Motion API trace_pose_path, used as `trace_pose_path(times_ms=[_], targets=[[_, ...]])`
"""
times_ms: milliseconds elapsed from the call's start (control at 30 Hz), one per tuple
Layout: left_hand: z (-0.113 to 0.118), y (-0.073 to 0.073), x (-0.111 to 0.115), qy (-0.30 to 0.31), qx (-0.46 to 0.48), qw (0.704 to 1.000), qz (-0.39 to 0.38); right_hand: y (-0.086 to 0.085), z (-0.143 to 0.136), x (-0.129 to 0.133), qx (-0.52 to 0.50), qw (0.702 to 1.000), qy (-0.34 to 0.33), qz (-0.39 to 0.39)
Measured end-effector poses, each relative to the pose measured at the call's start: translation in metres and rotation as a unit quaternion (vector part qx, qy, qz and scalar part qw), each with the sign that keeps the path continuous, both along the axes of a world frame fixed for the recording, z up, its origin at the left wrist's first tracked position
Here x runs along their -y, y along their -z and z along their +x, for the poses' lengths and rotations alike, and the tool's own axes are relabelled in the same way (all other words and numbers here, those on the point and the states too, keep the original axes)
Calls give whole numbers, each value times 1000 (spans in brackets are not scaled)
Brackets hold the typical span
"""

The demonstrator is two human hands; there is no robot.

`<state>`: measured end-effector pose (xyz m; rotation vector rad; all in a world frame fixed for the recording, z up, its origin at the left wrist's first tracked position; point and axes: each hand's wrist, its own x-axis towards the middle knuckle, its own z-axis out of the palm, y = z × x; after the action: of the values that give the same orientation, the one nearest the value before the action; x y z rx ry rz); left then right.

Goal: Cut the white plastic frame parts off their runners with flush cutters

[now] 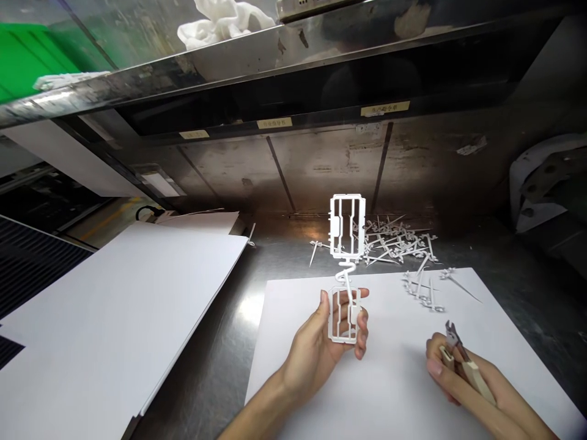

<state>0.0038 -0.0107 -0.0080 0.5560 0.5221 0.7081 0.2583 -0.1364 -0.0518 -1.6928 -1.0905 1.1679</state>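
Observation:
My left hand (316,348) is closed around the lower of two white plastic frames (347,226), which are joined by a curved runner and held upright over a white sheet (380,379). The upper frame stands clear of my fingers. At the right, my right hand (463,373) grips cutting pliers (468,360) with cream handles, their metal jaws pointing up and away. Small white plastic scraps (394,241) lie in a pile behind the sheet, and several more rest on its far part.
Stacked white sheets (137,293) lie at the left on the metal table (220,360). A metal shelf (321,46) crosses above, with white cloth (220,24) and a green bin (32,61). Yellow labels are stuck below the shelf.

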Motion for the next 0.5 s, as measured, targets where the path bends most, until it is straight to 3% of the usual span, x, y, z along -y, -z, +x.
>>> trace_pose_path(times_ms=[167,300,500], targets=[[4,1,6,37,32,997,-52,-7,-4,-1,-4,1000,1,4],[6,-1,8,12,-32,999,13,-17,-7,0,-11,1000,-8,-7],[0,-12,-1,19,-153,980,123,-26,-3,3,-19,996,-87,-22]])
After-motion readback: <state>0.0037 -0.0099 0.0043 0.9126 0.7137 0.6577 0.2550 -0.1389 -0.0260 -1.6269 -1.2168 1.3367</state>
